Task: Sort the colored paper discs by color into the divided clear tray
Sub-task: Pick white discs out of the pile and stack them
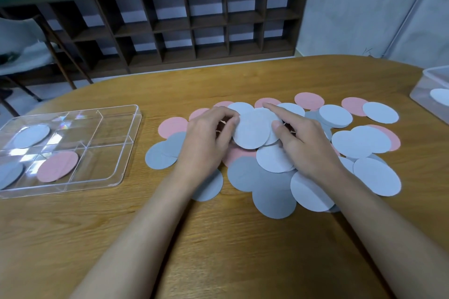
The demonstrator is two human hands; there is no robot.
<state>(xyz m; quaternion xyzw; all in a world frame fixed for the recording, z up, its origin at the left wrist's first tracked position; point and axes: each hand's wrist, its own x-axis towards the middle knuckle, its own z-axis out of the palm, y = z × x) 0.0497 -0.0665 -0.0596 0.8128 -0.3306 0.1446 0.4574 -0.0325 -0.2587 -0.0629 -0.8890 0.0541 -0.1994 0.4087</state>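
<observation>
Sorting has barely begun, as far as I can judge. The divided clear tray (126, 150) sits near the desk's left edge and holds only three discs, each in its own compartment: a pale disc (31, 136) at the far left, a pink disc (57, 166) in a near middle cell, and a grey disc (9, 173) at the near left, cut off by the frame. The remaining compartments look bare.

Almost everything is left. The loose pile of paper discs (274, 192) spreads over the middle of the desk (218, 250) toward its right edge, with pink, grey and pale ones overlapping in no order. A second clear container (435, 85) at the right edge holds a pale disc; I cannot tell its part in the job.

Both hands are over the middle of the pile, working one pale disc on top (252, 128). My left hand (206, 138) is curled, fingertips touching the disc's left rim. My right hand (303, 143) is half spread, with the index finger stretched across the far edge and the thumb against the right rim. I read this as a two-handed pinch separating that disc from those beneath, though whether it has lifted clear I cannot tell.
</observation>
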